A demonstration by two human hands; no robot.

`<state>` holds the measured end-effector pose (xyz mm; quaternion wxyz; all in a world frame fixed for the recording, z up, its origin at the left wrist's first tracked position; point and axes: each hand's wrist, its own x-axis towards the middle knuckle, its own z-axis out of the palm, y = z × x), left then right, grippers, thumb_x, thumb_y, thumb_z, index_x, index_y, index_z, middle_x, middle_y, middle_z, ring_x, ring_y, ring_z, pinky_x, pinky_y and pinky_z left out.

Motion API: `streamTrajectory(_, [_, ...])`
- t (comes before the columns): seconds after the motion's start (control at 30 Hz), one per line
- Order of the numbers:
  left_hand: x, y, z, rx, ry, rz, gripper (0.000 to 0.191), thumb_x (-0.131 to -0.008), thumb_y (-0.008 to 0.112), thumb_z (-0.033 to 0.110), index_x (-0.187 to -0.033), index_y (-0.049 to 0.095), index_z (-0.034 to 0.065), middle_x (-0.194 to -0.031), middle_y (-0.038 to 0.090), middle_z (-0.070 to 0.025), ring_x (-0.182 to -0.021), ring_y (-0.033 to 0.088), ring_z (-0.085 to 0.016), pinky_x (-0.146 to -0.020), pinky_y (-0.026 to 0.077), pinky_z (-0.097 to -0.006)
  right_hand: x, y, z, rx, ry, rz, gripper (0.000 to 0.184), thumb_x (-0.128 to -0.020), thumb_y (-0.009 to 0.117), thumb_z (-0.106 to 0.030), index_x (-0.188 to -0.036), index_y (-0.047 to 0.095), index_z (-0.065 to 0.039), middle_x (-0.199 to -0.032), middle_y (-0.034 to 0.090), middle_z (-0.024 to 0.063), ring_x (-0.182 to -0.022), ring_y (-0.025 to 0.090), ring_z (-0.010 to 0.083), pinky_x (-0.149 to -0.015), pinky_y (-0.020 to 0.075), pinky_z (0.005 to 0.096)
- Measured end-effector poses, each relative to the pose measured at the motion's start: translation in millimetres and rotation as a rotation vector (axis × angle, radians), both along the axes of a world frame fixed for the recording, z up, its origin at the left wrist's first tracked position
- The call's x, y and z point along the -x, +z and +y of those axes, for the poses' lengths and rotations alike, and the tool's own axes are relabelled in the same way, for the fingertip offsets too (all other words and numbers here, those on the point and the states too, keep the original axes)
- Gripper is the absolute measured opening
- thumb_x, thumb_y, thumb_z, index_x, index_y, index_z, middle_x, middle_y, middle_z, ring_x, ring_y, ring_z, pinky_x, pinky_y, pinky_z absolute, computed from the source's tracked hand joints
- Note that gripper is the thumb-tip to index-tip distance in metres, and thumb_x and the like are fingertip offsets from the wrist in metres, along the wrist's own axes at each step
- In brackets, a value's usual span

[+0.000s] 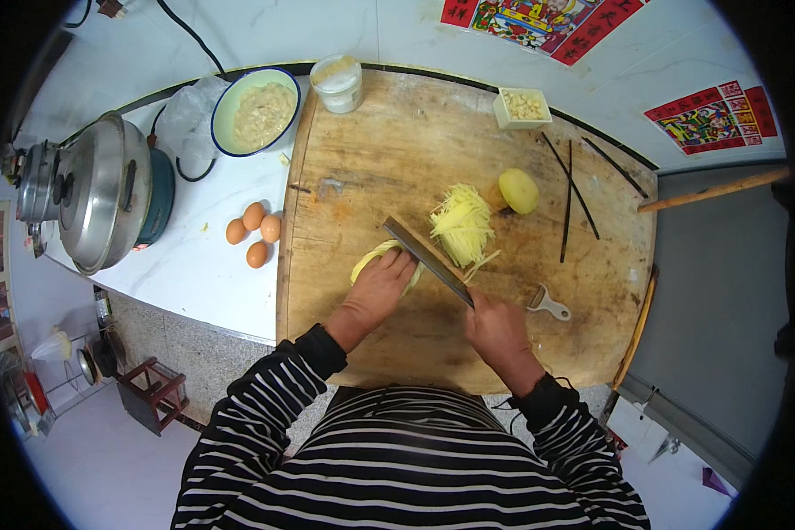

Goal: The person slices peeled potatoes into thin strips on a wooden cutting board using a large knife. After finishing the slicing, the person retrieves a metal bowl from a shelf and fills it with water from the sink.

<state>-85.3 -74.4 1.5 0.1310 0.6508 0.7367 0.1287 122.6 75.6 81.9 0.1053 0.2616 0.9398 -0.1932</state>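
On the large wooden cutting board [371,152], my left hand [382,281] presses down on sliced potato [366,260], its fingertips against the blade. My right hand [500,331] grips the handle of a kitchen cleaver [430,258], whose blade slants across the potato's right side. The handle is mostly hidden by my fingers. Right of the blade lies a heap of pale yellow potato shreds [464,225], a few strands trailing toward my right hand. A whole peeled potato [519,191] rests just beyond the heap. A white peeler [550,305] lies to the right of my right hand.
Several brown eggs [256,255] lie on the white counter [218,291] at left, near an enamel bowl of batter-like mixture [263,112] and a lidded metal pan [99,192]. A tub of white contents [336,86], a box of garlic cloves [522,109] and dark chopsticks [565,199] are on the board.
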Motion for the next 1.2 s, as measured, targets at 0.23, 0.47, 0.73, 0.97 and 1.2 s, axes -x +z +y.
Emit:
streamTrajectory(0.23, [1, -4, 0, 0.012, -0.007, 0.003, 0.049, -0.088, 0.057, 0.013, -0.135, 0.064, -0.0018, -0.139, 0.062, -0.0138, -0.134, 0.053, -0.031, -0.112, 0.045, -0.0388, -1, -4, -2, -0.033, 0.002, 0.005, 0.021, -0.092, 0.061, -0.015, -0.105, 0.067, -0.001, -0.08, 0.071, 0.0188, -0.071, 0.071, 0.0391, -0.064, 0.0578, 0.0508])
streamTrajectory(0.47, [-1, -15, -3, -0.046, 0.036, -0.027, 0.042, -0.089, 0.062, 0.014, -0.128, 0.066, 0.0003, -0.135, 0.063, -0.0142, -0.128, 0.057, -0.031, -0.107, 0.049, -0.0405, 0, 1, -3, -0.03, 0.019, 0.058, 0.016, -0.092, 0.058, -0.012, -0.1, 0.066, -0.001, -0.073, 0.069, 0.0187, -0.066, 0.07, 0.0396, -0.062, 0.057, 0.0513])
streamTrajectory(0.73, [-2, -15, -6, -0.161, 0.048, -0.023, 0.033, -0.089, 0.067, 0.015, -0.119, 0.069, 0.0013, -0.125, 0.067, -0.0153, -0.121, 0.06, -0.033, -0.102, 0.051, -0.0427, 4, -2, -6, -0.023, 0.008, -0.013, 0.015, -0.088, 0.061, -0.011, -0.098, 0.065, 0.0, -0.072, 0.069, 0.0198, -0.067, 0.071, 0.0395, -0.061, 0.0567, 0.0506])
streamTrajectory(0.97, [-4, -15, -8, -0.15, 0.071, -0.047, 0.038, -0.089, 0.06, 0.012, -0.125, 0.067, -0.0005, -0.127, 0.065, -0.0148, -0.12, 0.06, -0.032, -0.099, 0.052, -0.0421, 3, -4, -7, -0.006, 0.014, 0.02, 0.015, -0.087, 0.06, -0.011, -0.096, 0.064, 0.001, -0.071, 0.07, 0.0205, -0.066, 0.071, 0.04, -0.061, 0.0564, 0.0516])
streamTrajectory(1.2, [-6, -19, -8, -0.216, 0.123, -0.113, 0.03, -0.092, 0.071, 0.014, -0.117, 0.067, -0.0012, -0.115, 0.067, -0.017, -0.111, 0.063, -0.036, -0.097, 0.052, -0.0443, 5, 2, -6, 0.026, 0.016, -0.007, 0.017, -0.085, 0.062, -0.011, -0.097, 0.064, 0.002, -0.074, 0.07, 0.0212, -0.067, 0.071, 0.0403, -0.061, 0.0562, 0.0516])
